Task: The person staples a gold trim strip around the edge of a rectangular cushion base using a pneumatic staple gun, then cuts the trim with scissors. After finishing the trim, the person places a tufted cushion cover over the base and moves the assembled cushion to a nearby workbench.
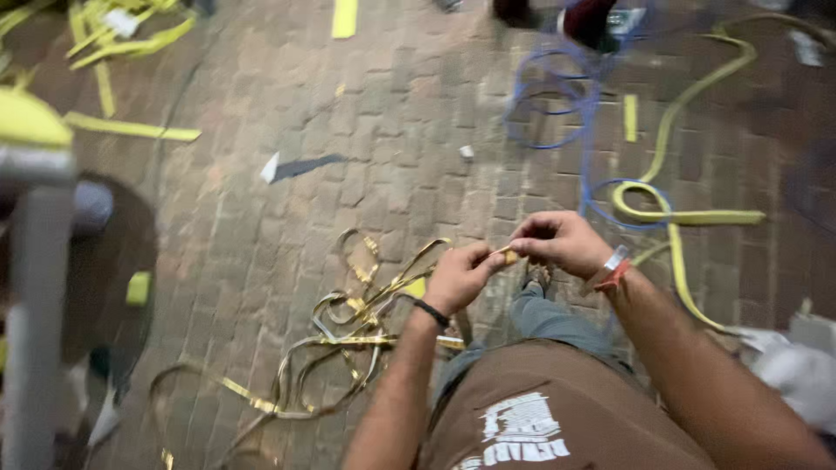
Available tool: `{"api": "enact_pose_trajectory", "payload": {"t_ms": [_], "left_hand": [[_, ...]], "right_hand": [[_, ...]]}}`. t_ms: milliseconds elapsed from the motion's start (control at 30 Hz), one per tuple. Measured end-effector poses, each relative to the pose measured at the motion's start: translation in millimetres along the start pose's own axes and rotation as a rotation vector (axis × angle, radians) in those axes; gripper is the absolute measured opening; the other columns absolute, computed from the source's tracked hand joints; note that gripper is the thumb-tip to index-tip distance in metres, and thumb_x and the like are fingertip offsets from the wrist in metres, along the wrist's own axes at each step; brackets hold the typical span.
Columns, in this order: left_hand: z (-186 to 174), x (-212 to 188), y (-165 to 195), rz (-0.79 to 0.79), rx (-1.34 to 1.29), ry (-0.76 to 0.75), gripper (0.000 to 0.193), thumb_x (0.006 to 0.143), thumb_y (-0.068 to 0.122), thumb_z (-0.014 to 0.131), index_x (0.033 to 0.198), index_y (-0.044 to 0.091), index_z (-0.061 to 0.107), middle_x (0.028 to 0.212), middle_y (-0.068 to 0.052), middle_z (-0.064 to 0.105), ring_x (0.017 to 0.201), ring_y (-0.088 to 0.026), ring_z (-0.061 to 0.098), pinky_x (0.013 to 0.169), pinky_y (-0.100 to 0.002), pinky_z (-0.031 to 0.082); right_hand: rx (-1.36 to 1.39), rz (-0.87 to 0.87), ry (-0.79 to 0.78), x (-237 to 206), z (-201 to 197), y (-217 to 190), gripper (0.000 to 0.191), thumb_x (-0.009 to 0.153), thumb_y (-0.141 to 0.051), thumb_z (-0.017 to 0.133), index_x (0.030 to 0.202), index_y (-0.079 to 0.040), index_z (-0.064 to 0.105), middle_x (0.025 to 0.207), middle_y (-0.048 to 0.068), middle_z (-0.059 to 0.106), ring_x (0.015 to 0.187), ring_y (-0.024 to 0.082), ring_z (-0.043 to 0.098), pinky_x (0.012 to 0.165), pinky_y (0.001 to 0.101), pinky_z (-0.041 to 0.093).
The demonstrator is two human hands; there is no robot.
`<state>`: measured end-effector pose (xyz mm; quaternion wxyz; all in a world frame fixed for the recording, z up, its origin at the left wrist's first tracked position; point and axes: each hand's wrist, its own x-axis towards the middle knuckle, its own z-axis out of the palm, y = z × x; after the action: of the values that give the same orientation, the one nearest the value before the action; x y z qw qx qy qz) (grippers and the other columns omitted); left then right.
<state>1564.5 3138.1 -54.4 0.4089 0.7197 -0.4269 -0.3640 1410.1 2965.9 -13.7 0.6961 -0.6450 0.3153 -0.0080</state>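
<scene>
My left hand (460,275) and my right hand (562,242) meet in front of me, both pinching the end of a thin gold ribbon (506,255) between thumb and fingers. The ribbon trails down to a tangled heap of gold ribbon (344,335) lying on the brick floor below and left of my hands. A black band is on my left wrist, and a red and white band is on my right wrist. My brown shirt and grey trousers fill the lower middle of the view.
Brick paving (383,130) lies underfoot. Blue cable loops (557,96) and a yellow strap (670,213) lie at the right, more yellow strips (131,129) at the upper left. A grey post with a yellow top (35,261) stands at the left edge. Paper scraps (272,167) are scattered.
</scene>
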Motion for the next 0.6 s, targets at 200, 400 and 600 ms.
{"api": "enact_pose_trajectory", "payload": {"t_ms": [200, 400, 600], "left_hand": [[37, 62, 63, -0.011, -0.024, -0.253, 0.040, 0.093, 0.046, 0.068, 0.102, 0.008, 0.076, 0.082, -0.008, 0.075, 0.074, -0.015, 0.066, 0.068, -0.033, 0.054], [95, 138, 114, 0.134, 0.049, -0.346, 0.041, 0.095, 0.046, 0.068, 0.102, 0.007, 0.076, 0.083, -0.010, 0.073, 0.075, -0.020, 0.067, 0.071, -0.034, 0.053], [132, 202, 143, 0.149, 0.133, -0.348, 0.037, 0.094, 0.043, 0.067, 0.098, 0.008, 0.077, 0.071, -0.006, 0.065, 0.065, -0.016, 0.059, 0.062, -0.036, 0.049]], "right_hand": [[0.097, -0.104, 0.134, -21, -81, 28, 0.013, 0.093, -0.014, 0.073, 0.098, -0.001, 0.075, 0.080, 0.002, 0.070, 0.069, 0.009, 0.061, 0.062, 0.0271, 0.051], [0.295, -0.177, 0.399, -27, -185, 50, 0.012, 0.099, -0.015, 0.067, 0.094, -0.004, 0.070, 0.081, 0.001, 0.067, 0.071, 0.011, 0.063, 0.065, 0.0280, 0.052], [0.511, -0.190, 0.605, -59, -283, 58, 0.016, 0.104, -0.018, 0.066, 0.093, -0.007, 0.066, 0.080, 0.003, 0.065, 0.071, 0.014, 0.062, 0.068, 0.0286, 0.051]]}}
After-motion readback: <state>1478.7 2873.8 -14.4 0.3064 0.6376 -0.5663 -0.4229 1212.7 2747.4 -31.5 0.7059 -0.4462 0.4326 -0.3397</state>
